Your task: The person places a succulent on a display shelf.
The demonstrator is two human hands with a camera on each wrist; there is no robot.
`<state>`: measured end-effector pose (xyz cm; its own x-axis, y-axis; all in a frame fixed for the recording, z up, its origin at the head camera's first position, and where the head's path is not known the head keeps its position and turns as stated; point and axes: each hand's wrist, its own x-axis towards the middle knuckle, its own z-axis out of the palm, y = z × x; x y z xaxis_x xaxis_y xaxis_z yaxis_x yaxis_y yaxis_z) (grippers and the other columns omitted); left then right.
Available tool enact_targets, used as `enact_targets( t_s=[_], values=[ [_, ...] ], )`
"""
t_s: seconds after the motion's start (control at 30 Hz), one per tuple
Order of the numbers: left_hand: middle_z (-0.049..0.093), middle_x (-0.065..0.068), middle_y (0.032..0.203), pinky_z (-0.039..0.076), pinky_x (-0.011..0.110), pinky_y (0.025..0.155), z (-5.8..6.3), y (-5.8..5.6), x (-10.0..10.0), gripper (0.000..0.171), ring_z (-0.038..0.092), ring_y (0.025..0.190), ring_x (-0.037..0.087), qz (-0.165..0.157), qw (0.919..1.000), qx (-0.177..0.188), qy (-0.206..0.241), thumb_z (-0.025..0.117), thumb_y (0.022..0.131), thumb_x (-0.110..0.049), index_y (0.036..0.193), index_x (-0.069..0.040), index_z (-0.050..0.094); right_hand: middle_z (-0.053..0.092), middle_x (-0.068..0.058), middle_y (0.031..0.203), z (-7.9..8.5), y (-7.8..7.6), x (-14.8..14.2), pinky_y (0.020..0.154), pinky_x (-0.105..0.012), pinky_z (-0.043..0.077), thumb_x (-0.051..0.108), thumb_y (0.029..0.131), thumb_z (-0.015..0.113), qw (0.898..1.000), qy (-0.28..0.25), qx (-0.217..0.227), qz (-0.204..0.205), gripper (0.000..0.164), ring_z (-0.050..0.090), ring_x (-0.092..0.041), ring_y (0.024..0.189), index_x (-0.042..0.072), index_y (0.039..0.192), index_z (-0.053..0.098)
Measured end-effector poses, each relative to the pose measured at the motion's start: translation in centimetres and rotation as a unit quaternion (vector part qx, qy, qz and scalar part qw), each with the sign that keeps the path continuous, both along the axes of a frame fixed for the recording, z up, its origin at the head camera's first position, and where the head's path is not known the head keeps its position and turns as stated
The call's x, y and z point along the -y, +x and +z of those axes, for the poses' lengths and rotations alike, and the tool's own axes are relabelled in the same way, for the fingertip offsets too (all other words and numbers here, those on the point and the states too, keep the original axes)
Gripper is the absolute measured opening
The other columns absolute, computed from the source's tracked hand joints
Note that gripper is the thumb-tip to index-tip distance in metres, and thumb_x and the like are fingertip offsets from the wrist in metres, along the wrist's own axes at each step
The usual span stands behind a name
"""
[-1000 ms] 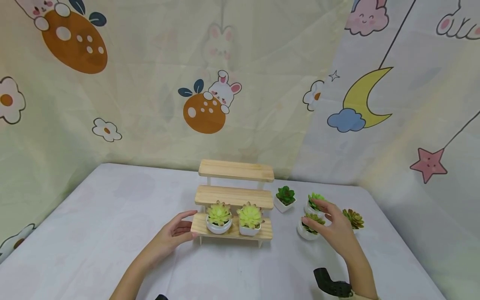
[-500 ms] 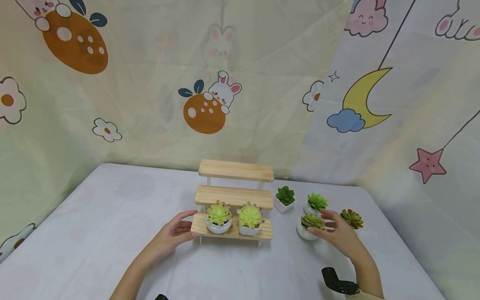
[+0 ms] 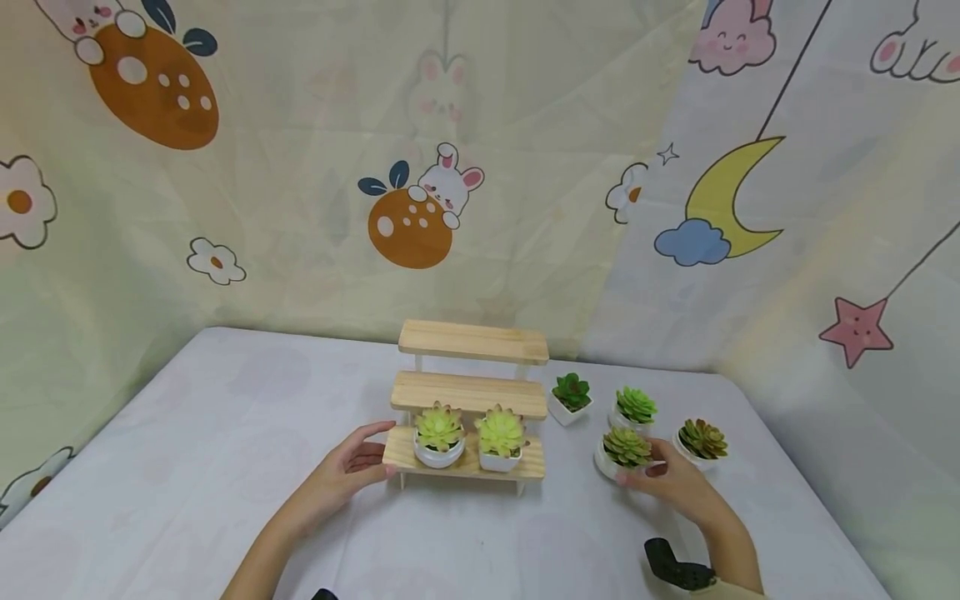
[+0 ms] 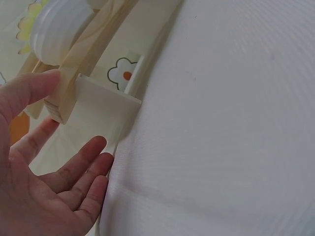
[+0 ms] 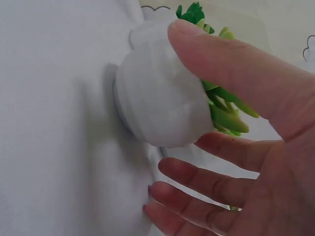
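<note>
A three-tier wooden stand (image 3: pixel 470 395) stands mid-table. My left hand (image 3: pixel 350 460) pinches the left end of its lowest board (image 4: pixel 64 93) between thumb and index finger; the other fingers stay off it. Two light-green potted succulents, one in a round pot (image 3: pixel 438 457) and one in a square pot (image 3: pixel 499 461), sit on that lowest tier. To the right, my right hand (image 3: pixel 678 483) holds a green succulent (image 3: pixel 627 447) by its round white pot (image 5: pixel 162 93), thumb on one side and index finger on the other. The pot appears to be upright on the table.
Behind the held pot stands a bright-green succulent (image 3: pixel 636 406). A dark-green one in a square pot (image 3: pixel 571 393) is beside the stand, and a reddish-green one (image 3: pixel 702 439) lies farther right. A printed cloth backdrop (image 3: pixel 525 250) rises behind the white table (image 3: pixel 262 400).
My right hand has moved down and slightly right from above the succulent's leaves to the sides of its pot, which it now grips. The left hand and the stand have not moved.
</note>
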<state>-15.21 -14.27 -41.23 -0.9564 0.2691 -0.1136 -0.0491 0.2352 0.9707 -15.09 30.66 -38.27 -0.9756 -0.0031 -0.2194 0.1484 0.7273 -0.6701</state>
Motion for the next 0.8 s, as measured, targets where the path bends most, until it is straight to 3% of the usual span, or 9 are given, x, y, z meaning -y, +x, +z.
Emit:
enact_targets(
  t_s=[0.3, 0.6, 0.8],
  values=[
    [0.055, 0.016, 0.123, 0.046, 0.036, 0.090, 0.0, 0.0, 0.0, 0.063, 0.053, 0.112, 0.025, -0.003, 1.0000, -0.001, 0.003, 0.068, 0.084, -0.027, 0.140, -0.019, 0.038, 0.055, -0.018, 0.113, -1.1, -0.4, 0.0, 0.069, -0.030, 0.044, 0.033, 0.076, 0.074, 0.999, 0.032, -0.041, 0.006, 0.075, 0.052, -0.024, 0.095, -0.007, 0.131, 0.042],
    [0.055, 0.016, 0.122, 0.046, 0.035, 0.090, -0.1, 0.0, 0.0, 0.064, 0.054, 0.111, 0.025, 0.005, 1.0000, -0.001, -0.001, 0.069, 0.084, -0.027, 0.140, -0.019, 0.039, 0.057, -0.015, 0.107, -1.3, -0.4, 0.3, 0.068, -0.029, 0.042, 0.033, 0.076, 0.074, 0.998, 0.026, -0.057, 0.010, 0.070, 0.051, -0.021, 0.088, -0.005, 0.129, 0.046],
    [0.055, 0.016, 0.123, 0.046, 0.035, 0.090, -0.2, 0.0, 0.0, 0.064, 0.053, 0.112, 0.025, -0.004, 1.0000, -0.007, 0.003, 0.068, 0.084, -0.027, 0.140, -0.019, 0.038, 0.059, -0.015, 0.106, -1.2, -0.5, 0.5, 0.068, -0.030, 0.043, 0.039, 0.076, 0.074, 0.996, 0.065, -0.058, 0.001, 0.076, 0.053, -0.021, 0.090, -0.004, 0.132, 0.044]
  ],
)
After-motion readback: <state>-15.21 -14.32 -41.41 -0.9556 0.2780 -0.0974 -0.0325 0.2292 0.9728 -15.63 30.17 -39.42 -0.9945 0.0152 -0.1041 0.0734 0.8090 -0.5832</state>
